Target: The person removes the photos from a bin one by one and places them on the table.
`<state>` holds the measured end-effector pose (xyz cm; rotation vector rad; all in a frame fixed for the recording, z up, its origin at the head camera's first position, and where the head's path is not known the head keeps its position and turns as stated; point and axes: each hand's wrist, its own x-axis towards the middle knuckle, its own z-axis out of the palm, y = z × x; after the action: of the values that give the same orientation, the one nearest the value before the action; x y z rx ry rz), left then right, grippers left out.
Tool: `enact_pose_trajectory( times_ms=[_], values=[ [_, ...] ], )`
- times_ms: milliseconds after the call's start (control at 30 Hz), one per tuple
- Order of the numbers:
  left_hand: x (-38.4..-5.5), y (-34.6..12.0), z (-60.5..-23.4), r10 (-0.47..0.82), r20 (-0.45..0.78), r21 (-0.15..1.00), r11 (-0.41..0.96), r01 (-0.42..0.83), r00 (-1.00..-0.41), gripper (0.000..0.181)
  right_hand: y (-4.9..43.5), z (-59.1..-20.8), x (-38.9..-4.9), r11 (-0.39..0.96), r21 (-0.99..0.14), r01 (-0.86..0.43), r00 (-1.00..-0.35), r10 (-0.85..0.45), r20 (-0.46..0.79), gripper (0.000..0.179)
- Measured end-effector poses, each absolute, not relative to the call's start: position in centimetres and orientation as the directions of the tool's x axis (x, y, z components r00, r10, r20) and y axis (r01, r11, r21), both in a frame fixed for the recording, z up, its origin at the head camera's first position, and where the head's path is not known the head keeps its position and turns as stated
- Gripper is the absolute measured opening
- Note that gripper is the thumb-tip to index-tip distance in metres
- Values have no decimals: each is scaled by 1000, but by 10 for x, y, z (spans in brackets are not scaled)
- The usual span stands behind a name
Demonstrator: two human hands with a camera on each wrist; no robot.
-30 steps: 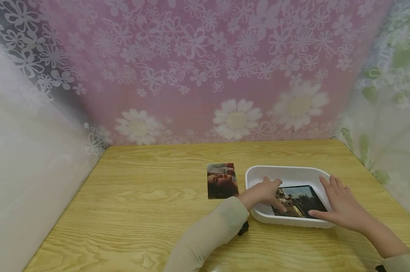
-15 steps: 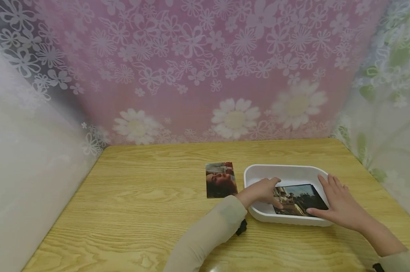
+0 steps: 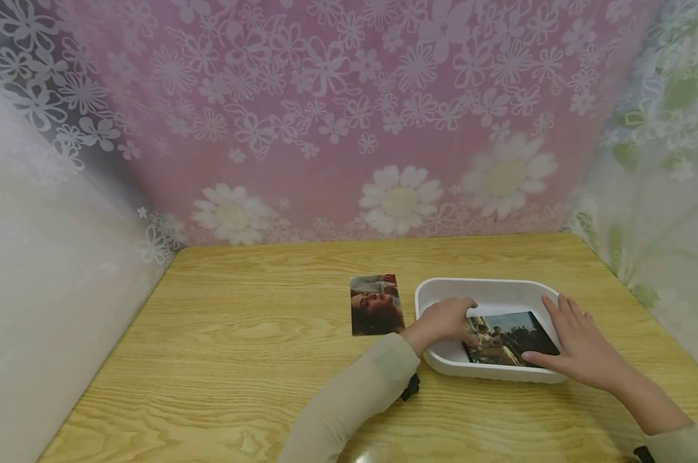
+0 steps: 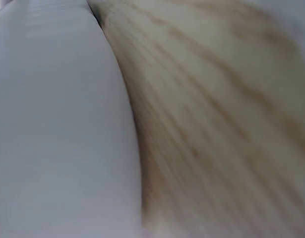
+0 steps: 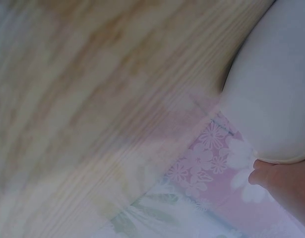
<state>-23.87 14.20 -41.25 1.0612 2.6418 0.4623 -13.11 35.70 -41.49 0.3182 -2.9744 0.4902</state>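
A white oblong plastic basin [image 3: 487, 288] sits on the wood-grain table with a small stack of photo cards [image 3: 511, 337] lying inside, the top one printed with a dark outdoor scene. My left hand [image 3: 448, 319] reaches over the basin's left side, its fingers at the left edge of the stack. Over the right rim lies my right hand [image 3: 586, 347], fingers fairly straight, thumb stretched onto the stack's lower right corner. Outside the basin, to its left, another photo card [image 3: 376, 305] shows a close-up face. In the right wrist view, a fingertip [image 5: 264, 173] meets the basin's rim.
The wood-grain table [image 3: 227, 360] extends left and in front of the basin. A pink floral backdrop [image 3: 325, 128] stands behind it, with pale patterned panels on both sides. The left wrist view shows mostly the basin's outer wall [image 4: 63, 129] close beside the tabletop.
My left hand's thumb has drawn back and curled in at the stack's left edge, showing more of the top card. My right hand stays in place; the whole head view has shifted slightly.
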Motion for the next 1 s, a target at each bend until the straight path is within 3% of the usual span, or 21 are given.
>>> enact_pose_trajectory(
  times_ms=[467, 600, 733, 900, 1000],
  values=[
    [-241, 143, -412, 772, -47, 350, 607, 713, -634, 62, 358, -417, -131, 924, -305, -229, -969, -187, 162, 106],
    [-244, 141, -413, 794, -54, 437, 564, 700, -606, 62, 357, -417, -131, 923, -310, -230, -968, -184, 170, 107],
    [-247, 136, -409, 838, -80, 533, 494, 687, -540, 62, 356, -417, -131, 920, -319, -229, -967, -177, 181, 109],
    [-251, 133, -404, 883, -106, 587, 426, 688, -457, 61, 357, -417, -131, 917, -329, -226, -967, -169, 192, 110],
    [-251, 132, -403, 893, -112, 610, 408, 680, -435, 59, 357, -418, -131, 917, -329, -227, -965, -168, 199, 110]
  ],
)
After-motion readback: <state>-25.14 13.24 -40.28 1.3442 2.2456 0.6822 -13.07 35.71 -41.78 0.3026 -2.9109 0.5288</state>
